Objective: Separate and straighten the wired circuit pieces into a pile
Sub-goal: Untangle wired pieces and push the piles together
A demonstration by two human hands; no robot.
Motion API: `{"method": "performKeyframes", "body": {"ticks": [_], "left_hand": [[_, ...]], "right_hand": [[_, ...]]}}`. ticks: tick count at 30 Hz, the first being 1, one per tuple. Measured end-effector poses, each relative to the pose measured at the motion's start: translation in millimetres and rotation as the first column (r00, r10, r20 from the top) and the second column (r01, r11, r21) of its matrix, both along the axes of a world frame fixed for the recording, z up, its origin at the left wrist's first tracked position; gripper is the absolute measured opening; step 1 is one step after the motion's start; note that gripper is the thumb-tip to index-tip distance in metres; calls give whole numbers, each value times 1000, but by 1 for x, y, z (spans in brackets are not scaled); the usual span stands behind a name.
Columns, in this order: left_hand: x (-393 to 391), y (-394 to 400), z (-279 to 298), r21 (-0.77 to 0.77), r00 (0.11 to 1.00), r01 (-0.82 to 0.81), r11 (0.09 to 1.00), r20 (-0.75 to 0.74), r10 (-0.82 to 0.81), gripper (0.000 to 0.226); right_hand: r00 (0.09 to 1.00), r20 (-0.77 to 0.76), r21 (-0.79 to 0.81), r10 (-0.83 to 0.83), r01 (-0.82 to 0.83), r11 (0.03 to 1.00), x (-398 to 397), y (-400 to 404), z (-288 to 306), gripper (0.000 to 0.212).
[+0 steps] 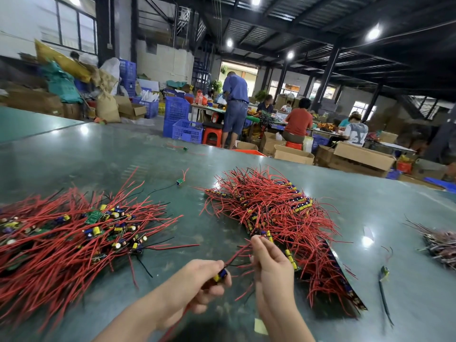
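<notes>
**Straightening 1 piece, mid-pull**

L hand [197,285] gripped a wired circuit piece [220,275] by its board end, fingers curled round it. R hand [271,262] pinched its red wire [238,253] further up, above the counter [197,230]. Tangled heap [276,218] lay just behind the R hand, sorted pile [74,235] to the L. Next, prob: draw the wire straight w/o snagging, then lay the piece on the L pile.
</notes>
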State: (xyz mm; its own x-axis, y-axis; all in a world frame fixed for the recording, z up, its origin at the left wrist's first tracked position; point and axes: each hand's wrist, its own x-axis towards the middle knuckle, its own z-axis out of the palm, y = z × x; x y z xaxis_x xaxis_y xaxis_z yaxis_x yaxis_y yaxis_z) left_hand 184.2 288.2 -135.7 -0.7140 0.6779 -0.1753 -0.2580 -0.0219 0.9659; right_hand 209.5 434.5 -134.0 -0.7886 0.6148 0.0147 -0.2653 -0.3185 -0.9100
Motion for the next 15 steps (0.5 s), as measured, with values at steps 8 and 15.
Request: {"method": "performKeyframes", "body": {"ticks": [8, 15], "left_hand": [[0, -1, 1, -117, 929, -268, 956, -295, 224, 44], [-2, -4, -2, -99, 984, -138, 986, -123, 125, 42]], "right_hand": [[995, -64, -196, 75, -86, 977, 0, 10, 6, 16], [966, -152, -257, 208, -242, 936, -2, 19, 9, 15]]}}
